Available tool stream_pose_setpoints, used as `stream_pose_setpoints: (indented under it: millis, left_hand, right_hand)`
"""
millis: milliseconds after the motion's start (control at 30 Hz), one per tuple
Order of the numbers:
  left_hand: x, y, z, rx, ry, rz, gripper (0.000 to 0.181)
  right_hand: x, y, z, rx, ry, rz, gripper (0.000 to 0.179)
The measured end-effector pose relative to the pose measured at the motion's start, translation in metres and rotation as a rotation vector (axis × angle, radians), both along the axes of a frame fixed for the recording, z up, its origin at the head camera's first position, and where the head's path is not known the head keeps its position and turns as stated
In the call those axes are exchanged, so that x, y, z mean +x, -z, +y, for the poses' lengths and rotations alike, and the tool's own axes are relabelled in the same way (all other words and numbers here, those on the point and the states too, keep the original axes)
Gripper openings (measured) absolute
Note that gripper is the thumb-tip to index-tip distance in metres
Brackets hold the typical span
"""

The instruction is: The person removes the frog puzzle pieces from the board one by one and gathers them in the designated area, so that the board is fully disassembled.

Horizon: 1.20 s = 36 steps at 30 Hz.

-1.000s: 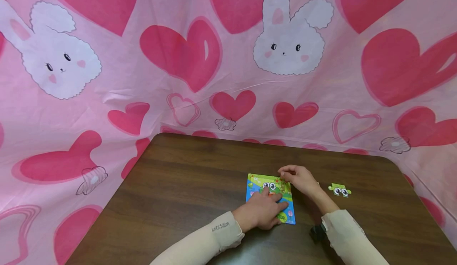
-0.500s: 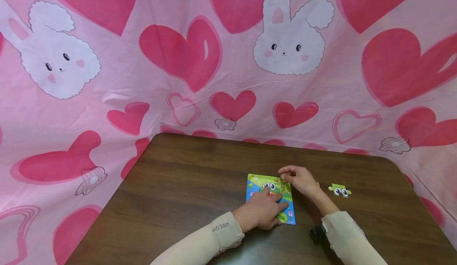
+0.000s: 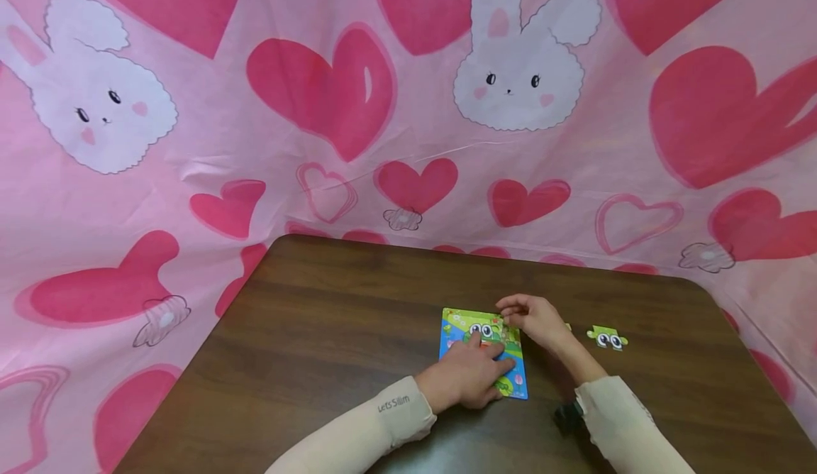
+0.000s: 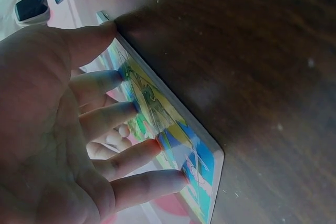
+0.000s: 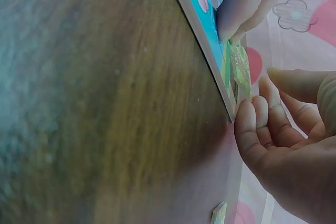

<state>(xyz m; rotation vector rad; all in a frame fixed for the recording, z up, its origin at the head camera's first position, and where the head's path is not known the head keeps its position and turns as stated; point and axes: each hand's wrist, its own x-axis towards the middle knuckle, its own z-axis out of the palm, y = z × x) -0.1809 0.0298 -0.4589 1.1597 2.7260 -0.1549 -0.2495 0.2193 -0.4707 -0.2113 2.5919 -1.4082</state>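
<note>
A small jigsaw puzzle board (image 3: 449,325) with a cartoon frog picture lies on the brown table. My left hand (image 3: 469,375) rests on it with spread fingers. In the left wrist view those fingertips press the picture (image 4: 202,153), and the thumb lies at the edge. At the board's far right corner, my right hand (image 3: 539,321) has curled fingers on a puzzle piece (image 5: 241,72). That piece sits tilted, lifted above the board's surface. The right thumb (image 5: 294,80) is above the curled fingers. The left hand covers the lower middle of the picture.
A loose green puzzle piece (image 3: 608,339) with two big eyes lies on the table (image 3: 319,360) to the right. Another small piece (image 3: 569,327) is mostly hidden behind the right wrist. A pink cloth (image 3: 421,140) with hearts and rabbits hangs behind the table.
Both hands, the board and the loose pieces keep their places. The head view has tilted very slightly.
</note>
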Motion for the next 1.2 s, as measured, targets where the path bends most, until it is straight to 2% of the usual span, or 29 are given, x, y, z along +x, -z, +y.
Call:
stream_pose_setpoints:
  millis: [300, 533, 900, 1200]
  left_hand:
    - [0.001, -0.001, 0.001, 0.003, -0.002, -0.001, 0.059]
    - [-0.001, 0.000, 0.001, -0.006, -0.001, -0.009, 0.060]
    - [0.001, -0.001, 0.002, -0.009, -0.004, -0.018, 0.060]
    - [0.004, -0.002, 0.003, -0.009, -0.006, 0.012, 0.059]
  right_hand:
    - [0.003, 0.000, 0.001, -0.094, -0.011, -0.013, 0.028]
    - [0.001, 0.003, 0.003, -0.118, -0.016, 0.007, 0.032]
    - [0.003, 0.002, 0.009, -0.155, -0.050, -0.106, 0.037]
    - [0.007, 0.002, 0.010, -0.162, -0.065, -0.133, 0.034]
